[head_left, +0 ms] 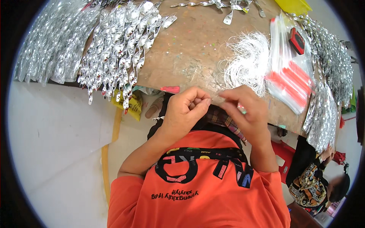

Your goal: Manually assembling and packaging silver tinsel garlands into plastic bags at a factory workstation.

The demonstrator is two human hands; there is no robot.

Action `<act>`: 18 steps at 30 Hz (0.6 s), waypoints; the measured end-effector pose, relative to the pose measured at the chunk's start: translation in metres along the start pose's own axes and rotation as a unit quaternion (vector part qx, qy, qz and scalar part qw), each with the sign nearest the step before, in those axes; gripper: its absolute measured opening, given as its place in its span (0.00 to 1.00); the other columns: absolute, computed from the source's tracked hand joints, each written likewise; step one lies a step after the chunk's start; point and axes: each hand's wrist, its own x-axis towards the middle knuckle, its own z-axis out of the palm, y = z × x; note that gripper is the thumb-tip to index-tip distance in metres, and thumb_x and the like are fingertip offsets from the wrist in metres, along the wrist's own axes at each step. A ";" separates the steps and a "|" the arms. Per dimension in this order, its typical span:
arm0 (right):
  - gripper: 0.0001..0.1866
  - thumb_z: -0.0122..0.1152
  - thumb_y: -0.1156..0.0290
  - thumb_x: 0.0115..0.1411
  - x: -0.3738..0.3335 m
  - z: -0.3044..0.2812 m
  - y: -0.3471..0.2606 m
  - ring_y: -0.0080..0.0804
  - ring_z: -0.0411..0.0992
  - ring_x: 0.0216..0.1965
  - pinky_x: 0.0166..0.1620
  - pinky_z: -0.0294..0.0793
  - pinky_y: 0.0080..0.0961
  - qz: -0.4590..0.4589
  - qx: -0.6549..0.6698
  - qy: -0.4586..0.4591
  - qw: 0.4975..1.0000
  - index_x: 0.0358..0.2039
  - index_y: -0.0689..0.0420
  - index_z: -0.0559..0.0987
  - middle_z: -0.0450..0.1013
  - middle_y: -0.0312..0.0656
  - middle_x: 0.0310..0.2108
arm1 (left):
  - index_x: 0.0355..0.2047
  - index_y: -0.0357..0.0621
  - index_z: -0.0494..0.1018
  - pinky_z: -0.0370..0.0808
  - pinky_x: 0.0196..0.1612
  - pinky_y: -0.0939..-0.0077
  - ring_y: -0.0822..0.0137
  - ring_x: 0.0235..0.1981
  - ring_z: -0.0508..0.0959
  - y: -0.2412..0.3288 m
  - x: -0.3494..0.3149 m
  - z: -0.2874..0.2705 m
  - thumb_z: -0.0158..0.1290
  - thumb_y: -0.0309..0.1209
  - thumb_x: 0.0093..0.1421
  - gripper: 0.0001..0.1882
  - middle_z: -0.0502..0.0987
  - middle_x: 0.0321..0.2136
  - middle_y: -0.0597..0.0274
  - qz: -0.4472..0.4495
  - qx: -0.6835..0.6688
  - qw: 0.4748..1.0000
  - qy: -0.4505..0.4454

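Observation:
Just off the table's near edge, my left hand (189, 107) is closed in a pinch, thumb against curled forefinger. Whatever it may pinch is too small to make out. Facing it, my right hand (248, 112) has curled fingers, with thumb and forefinger tips blurred. A small pinkish and green patch shows between its thumb and fingers; I cannot tell whether it is held. The two hands are apart at chest height. Closest to my right hand on the table is a bundle of white looped string (249, 60). A small red piece (170, 89) lies at the edge beside my left hand.
Silver twisted strips (118, 45) hang over the brown table's (178, 49) left edge, and silver strands (323, 121) over its right. Clear plastic sleeves with red bands (291, 85) lie at right under a red-and-black box (297, 41). Another person (313, 186) sits at far right.

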 end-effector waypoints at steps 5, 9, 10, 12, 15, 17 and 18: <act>0.10 0.61 0.80 0.45 0.001 0.010 0.011 0.32 0.70 0.28 0.30 0.66 0.25 -0.052 -0.075 -0.005 0.996 0.30 0.57 0.76 0.72 0.37 0.25 | 0.33 0.37 0.70 0.65 0.26 0.90 0.84 0.23 0.67 0.002 0.001 0.005 0.50 0.25 0.58 0.04 0.71 0.23 0.71 0.008 -0.018 1.000 -0.015; 0.09 0.61 0.80 0.45 -0.001 0.016 0.015 0.32 0.70 0.29 0.32 0.67 0.24 -0.058 -0.074 0.021 0.995 0.30 0.57 0.76 0.73 0.38 0.26 | 0.33 0.37 0.69 0.65 0.26 0.90 0.84 0.23 0.67 0.002 0.000 0.004 0.50 0.25 0.58 0.04 0.71 0.23 0.71 0.018 -0.019 1.000 -0.013; 0.09 0.61 0.80 0.45 -0.001 0.018 0.016 0.32 0.71 0.29 0.33 0.67 0.24 -0.050 -0.064 0.029 0.996 0.30 0.57 0.76 0.73 0.38 0.26 | 0.33 0.37 0.69 0.65 0.26 0.90 0.83 0.22 0.67 0.003 0.000 0.004 0.50 0.25 0.59 0.04 0.71 0.23 0.71 0.018 -0.015 1.000 -0.012; 0.09 0.61 0.80 0.45 0.001 0.021 0.022 0.32 0.69 0.26 0.31 0.66 0.23 -0.065 -0.039 0.047 0.996 0.29 0.56 0.76 0.72 0.37 0.25 | 0.33 0.37 0.69 0.65 0.25 0.90 0.83 0.22 0.67 0.002 -0.002 0.005 0.50 0.25 0.59 0.04 0.70 0.22 0.71 0.019 -0.011 1.000 -0.012; 0.06 0.59 0.79 0.48 -0.004 0.027 0.025 0.27 0.68 0.25 0.29 0.65 0.20 -0.011 0.075 0.067 0.995 0.29 0.56 0.76 0.72 0.37 0.25 | 0.33 0.37 0.70 0.66 0.26 0.89 0.82 0.22 0.69 0.002 -0.003 0.006 0.50 0.26 0.58 0.05 0.72 0.23 0.68 -0.006 -0.046 0.999 -0.025; 0.05 0.58 0.79 0.50 -0.006 0.028 0.019 0.24 0.69 0.26 0.30 0.65 0.18 0.058 0.163 0.069 0.983 0.29 0.58 0.75 0.73 0.37 0.26 | 0.34 0.35 0.71 0.69 0.27 0.88 0.80 0.24 0.72 0.004 -0.004 0.006 0.50 0.25 0.58 0.06 0.75 0.26 0.64 -0.016 -0.082 0.996 -0.035; 0.04 0.58 0.79 0.52 -0.006 0.028 0.011 0.21 0.68 0.27 0.31 0.65 0.16 0.127 0.314 0.070 0.938 0.29 0.59 0.75 0.72 0.36 0.27 | 0.34 0.35 0.71 0.69 0.27 0.88 0.80 0.24 0.72 0.002 -0.003 0.007 0.50 0.25 0.58 0.06 0.75 0.26 0.64 -0.016 -0.082 0.996 -0.033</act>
